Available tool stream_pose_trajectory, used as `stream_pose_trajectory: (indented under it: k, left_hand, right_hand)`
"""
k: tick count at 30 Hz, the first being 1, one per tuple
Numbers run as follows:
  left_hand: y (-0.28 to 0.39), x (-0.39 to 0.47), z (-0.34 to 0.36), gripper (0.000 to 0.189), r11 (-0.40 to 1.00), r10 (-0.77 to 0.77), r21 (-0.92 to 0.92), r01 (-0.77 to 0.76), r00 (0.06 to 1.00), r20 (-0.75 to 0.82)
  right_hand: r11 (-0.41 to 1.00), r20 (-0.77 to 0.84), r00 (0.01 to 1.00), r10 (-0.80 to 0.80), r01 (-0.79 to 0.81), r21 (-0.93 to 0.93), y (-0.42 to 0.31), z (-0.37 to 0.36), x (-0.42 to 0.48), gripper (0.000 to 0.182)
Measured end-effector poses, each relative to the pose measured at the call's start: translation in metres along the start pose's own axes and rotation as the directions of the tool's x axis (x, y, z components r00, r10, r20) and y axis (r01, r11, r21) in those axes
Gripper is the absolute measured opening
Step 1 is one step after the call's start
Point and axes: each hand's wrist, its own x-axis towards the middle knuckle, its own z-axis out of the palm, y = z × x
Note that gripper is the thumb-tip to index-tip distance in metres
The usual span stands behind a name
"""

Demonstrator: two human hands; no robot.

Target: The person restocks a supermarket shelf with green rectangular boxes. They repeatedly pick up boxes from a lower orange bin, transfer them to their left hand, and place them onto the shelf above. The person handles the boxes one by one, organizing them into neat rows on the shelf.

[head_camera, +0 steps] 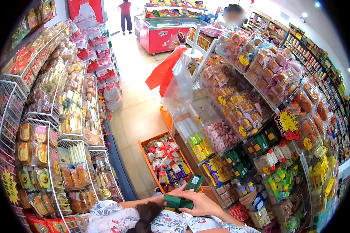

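Note:
Close to my body at the bottom middle, both hands hold small dark green packages. My left hand (175,192) is around a green package with a white label (194,181), which sticks up past the fingers. My right hand (200,201) lies across in front, its fingers on another green package (178,201). Just beyond the hands is an orange drawer (143,151), pulled out and filled with red and white wrapped snacks (166,154) and a blue and yellow packet (178,174). To the right, similar green packages (237,163) sit in a clear bin of the shelf.
White wire racks (51,139) of packaged bread line the left side. Tiered clear bins (227,102) of wrapped snacks rise at the right, with plastic bags (178,84) on a stand. Bottle packs (100,52), a red freezer (163,38) and two people (125,16) are farther off.

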Motion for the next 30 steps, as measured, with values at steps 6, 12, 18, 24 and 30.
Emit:
stream_pose_trajectory:
  k: [6,12,18,24,30]
  left_hand:
    - [0.016,-0.005,-0.019,0.054,0.981,0.052,0.176,-0.086,0.980,0.190]
    - [0.045,0.025,0.012,0.055,0.863,0.011,0.490,-0.125,0.973,0.229]
    - [0.044,0.040,0.027,0.067,0.960,-0.132,0.267,0.089,0.980,0.146]
    - [0.025,0.048,0.040,0.073,0.963,-0.234,0.195,0.187,0.937,0.258]
    - [0.030,0.049,0.050,0.074,0.952,-0.209,0.279,0.125,0.932,0.295]
  right_hand:
    - [0.991,-0.105,0.994,0.039,-0.025,0.128,-0.012,0.004,0.001,0.059]
    - [0.958,-0.430,0.898,0.091,0.040,0.285,0.040,-0.041,-0.036,0.039]
    - [-0.281,-0.326,0.763,0.558,0.544,0.791,0.141,-0.042,-0.088,0.043]
    - [-0.271,-0.177,0.664,0.726,0.514,0.814,0.249,-0.020,-0.109,0.030]
    - [-0.252,-0.197,0.673,0.713,0.508,0.824,0.326,-0.088,-0.072,0.034]
